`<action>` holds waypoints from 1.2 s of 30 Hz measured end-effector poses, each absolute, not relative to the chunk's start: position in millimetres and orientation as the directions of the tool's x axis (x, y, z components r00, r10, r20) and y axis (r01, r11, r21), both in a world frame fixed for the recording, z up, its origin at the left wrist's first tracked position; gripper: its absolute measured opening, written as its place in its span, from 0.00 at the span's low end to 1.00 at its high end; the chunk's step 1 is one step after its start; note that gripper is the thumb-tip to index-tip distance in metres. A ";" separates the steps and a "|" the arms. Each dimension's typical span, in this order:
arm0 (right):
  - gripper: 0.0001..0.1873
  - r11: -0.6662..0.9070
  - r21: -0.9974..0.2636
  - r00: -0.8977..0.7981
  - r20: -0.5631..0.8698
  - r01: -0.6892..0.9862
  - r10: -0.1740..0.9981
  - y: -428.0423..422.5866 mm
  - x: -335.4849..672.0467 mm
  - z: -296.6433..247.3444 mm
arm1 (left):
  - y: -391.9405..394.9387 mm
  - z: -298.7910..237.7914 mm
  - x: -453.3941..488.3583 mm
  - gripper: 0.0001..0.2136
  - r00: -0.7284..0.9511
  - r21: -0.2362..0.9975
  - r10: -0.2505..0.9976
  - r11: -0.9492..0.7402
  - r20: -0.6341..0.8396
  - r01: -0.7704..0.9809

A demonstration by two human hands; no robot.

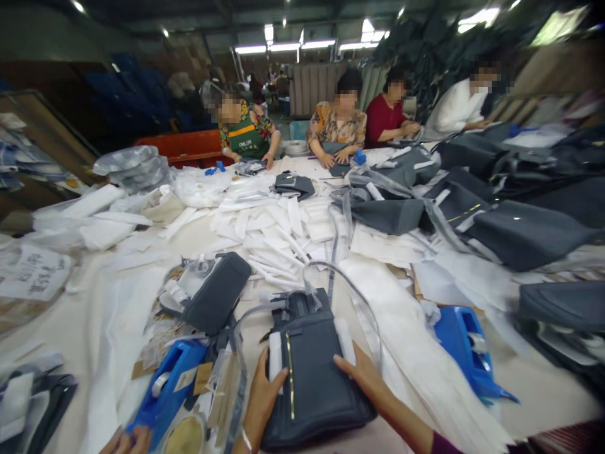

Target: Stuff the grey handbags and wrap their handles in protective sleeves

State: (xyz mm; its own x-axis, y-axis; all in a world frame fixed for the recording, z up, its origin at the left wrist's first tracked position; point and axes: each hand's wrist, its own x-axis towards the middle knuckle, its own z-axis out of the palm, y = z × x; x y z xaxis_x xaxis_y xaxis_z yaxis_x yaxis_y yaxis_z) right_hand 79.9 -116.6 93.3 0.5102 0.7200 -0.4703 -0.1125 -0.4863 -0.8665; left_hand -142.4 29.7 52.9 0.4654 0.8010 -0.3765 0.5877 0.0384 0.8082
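Workshop hall, strip lights (286,46) up top, four co-workers (248,140) across one cluttered table (534,391). Head view: one dark bag (316,372) lies centre-front, one gold zip (290,384), two white wraps (275,356). Left hand (262,391) clasps its left edge, thumb over the front; right hand (366,373) clasps the right edge, forearm angled in. Two blue tape dispensers (172,394) flank it, one per side. Co-worker's hand (135,439) at bottom left, grip unclear.

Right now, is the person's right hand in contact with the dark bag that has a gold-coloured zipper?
Touching. The head view shows the right hand at the side of the dark bag, its thumb lying on the front.
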 end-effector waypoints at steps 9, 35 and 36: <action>0.42 -0.409 -0.906 0.567 -0.393 -0.105 0.724 -116.0 85.5 83.5 | 43.6 40.5 -124.6 0.35 0.654 0.371 0.747 -0.646 0.122 0.668; 0.19 -0.589 -0.515 0.759 0.213 0.622 0.615 -54.1 363.4 68.0 | 18.4 83.2 -60.9 0.35 0.664 0.062 0.657 -0.693 -0.356 0.718; 0.21 -0.603 -0.472 0.748 0.217 0.643 0.627 -49.7 370.8 67.7 | 20.2 82.1 -60.8 0.35 0.663 0.057 0.657 -0.693 -0.358 0.718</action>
State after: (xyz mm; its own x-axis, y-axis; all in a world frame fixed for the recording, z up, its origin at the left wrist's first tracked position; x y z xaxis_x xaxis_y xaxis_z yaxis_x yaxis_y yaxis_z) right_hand 370.8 -49.7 67.7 0.7480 0.6271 0.2174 0.6429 -0.6030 -0.4723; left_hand -60.8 20.2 82.1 0.6632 0.6572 -0.3582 0.7182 -0.6935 0.0574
